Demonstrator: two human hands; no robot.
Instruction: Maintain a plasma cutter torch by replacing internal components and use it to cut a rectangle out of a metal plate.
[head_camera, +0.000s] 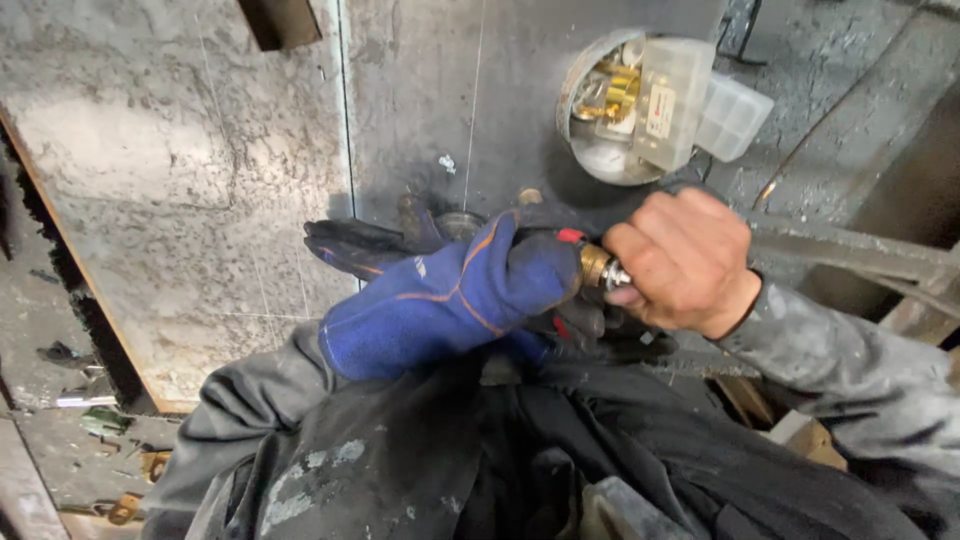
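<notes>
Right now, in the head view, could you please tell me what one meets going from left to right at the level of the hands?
Pale scorched metal plate → left hand in a blue glove → brass fitting between the hands → bare right hand → grey sleeve.

Far right on the bench we see a round tin (585, 150) holding a clear plastic box (680, 85) with a small white label (661, 111).
</notes>
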